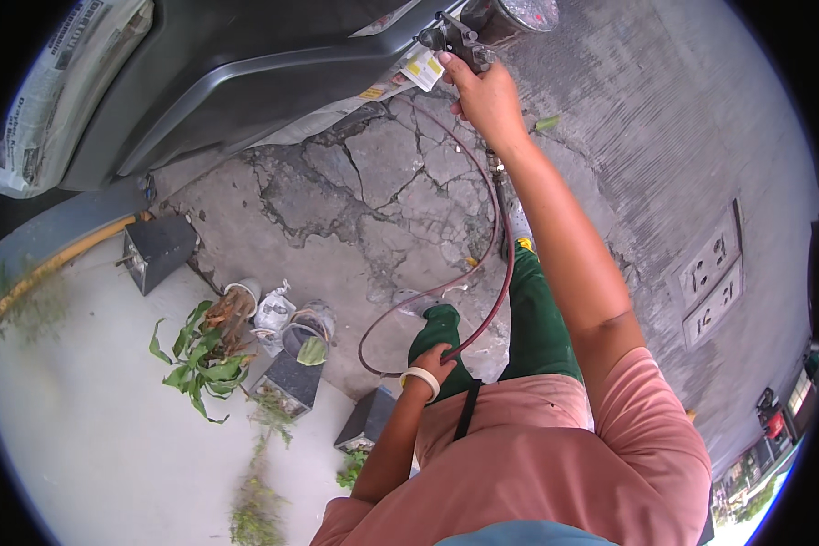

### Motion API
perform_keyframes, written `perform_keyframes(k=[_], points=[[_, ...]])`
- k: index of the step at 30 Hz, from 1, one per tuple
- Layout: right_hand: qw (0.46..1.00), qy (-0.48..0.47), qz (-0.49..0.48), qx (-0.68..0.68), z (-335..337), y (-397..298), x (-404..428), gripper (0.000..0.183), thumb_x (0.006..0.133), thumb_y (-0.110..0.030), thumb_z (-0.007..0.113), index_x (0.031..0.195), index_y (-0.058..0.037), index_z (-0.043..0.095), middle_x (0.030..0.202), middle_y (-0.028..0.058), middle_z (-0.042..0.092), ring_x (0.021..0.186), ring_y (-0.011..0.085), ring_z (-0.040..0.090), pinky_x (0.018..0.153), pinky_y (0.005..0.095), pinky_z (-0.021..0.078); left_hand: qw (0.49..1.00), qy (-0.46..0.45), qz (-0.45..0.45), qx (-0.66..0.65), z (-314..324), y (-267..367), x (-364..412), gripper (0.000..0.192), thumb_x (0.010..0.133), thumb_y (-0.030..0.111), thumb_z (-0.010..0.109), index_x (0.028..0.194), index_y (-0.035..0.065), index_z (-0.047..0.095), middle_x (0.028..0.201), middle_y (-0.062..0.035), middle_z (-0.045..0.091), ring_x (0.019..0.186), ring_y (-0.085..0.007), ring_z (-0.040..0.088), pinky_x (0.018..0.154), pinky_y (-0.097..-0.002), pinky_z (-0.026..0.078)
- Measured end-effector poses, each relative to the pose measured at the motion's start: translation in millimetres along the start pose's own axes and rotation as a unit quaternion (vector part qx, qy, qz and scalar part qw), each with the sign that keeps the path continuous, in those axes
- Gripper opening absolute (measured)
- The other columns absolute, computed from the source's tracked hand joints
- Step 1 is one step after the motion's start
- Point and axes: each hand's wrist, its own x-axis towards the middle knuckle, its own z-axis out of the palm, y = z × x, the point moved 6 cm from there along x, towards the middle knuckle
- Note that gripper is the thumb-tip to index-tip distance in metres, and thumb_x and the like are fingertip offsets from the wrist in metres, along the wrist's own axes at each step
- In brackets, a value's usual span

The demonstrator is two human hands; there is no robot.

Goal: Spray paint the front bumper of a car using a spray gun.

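Note:
In my right hand (486, 99) is a dark metal spray gun (458, 42), held beside the lower edge of a dark grey car body panel (259, 89). A cup-like container (505, 19) appears just beyond the gun; whether it is attached I cannot tell. Below my right wrist, a metal hose fitting (495, 166) joins a dark red air hose (507, 273). My left hand (434, 362) grips this hose near my thigh. Around the left wrist sits a cream ring (423, 379), like a masking tape roll. Newspaper masking (423, 68) lines the panel's lower edge.
The hose loops over cracked concrete (382, 164) around my feet. To the left stand dark tapered planters (160, 249), a leafy potted plant (201, 355), a clear plastic container (310, 327) and a pale wall (95, 409). Slotted concrete covers (713, 280) lie at right. More newspaper (61, 95) covers the upper left.

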Motion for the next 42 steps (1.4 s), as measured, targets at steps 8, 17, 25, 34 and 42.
perform_keyframes(k=[8,17,25,34,42], points=[[0.998,-0.06,0.036,0.0,26,-38,-33,0.041,0.092,-0.038,0.068,0.097,0.0013,0.061,0.078,0.0055,0.065,0.046,0.0116,0.054,0.041,0.0265,0.042,1.0,0.01,-0.019,-0.006,0,-19,-20,0.042,0.086,0.025,0.072,0.123,0.0108,0.062,0.111,-0.0179,0.07,0.101,-0.0344,0.068,0.088,-0.0413,0.053],[0.984,-0.163,-0.009,0.072,18,-125,-147,0.042,0.095,-0.04,0.063,0.107,0.0007,0.064,0.086,0.0065,0.07,0.047,0.0102,0.05,0.046,0.0246,0.0424,1.0,0.013,0.009,0.024,-14,-71,-34,0.038,0.087,0.025,0.071,0.12,0.0102,0.061,0.107,-0.016,0.071,0.099,-0.0354,0.067,0.086,-0.0436,0.052],[0.999,-0.018,-0.018,-0.034,-8,-21,-154,0.052,0.09,-0.031,0.073,0.128,0.0026,0.061,0.083,0.0086,0.067,0.058,0.0103,0.057,0.055,0.0257,0.0475,0.924,0.319,0.032,0.207,-106,-87,31,0.033,0.078,0.026,0.077,0.109,0.0171,0.07,0.107,-0.0085,0.067,0.11,-0.0281,0.06,0.111,-0.0452,0.034],[0.996,0.02,-0.085,-0.036,30,154,-77,0.056,0.089,-0.029,0.074,0.131,0.0036,0.058,0.082,0.0102,0.068,0.056,0.0118,0.055,0.057,0.0284,0.0476,0.939,0.235,0.103,0.23,-151,-95,278,0.038,0.079,0.023,0.075,0.116,0.0161,0.069,0.119,-0.0092,0.066,0.12,-0.0279,0.056,0.114,-0.042,0.029],[0.949,0.142,-0.259,-0.112,25,162,-44,0.045,0.089,-0.032,0.075,0.119,-0.0012,0.062,0.081,0.0123,0.069,0.06,0.0158,0.061,0.06,0.0312,0.0498,0.905,0.267,0.258,0.207,-150,-75,343,0.036,0.077,0.019,0.074,0.112,0.0141,0.066,0.109,-0.0079,0.068,0.112,-0.0273,0.059,0.106,-0.0424,0.035]])
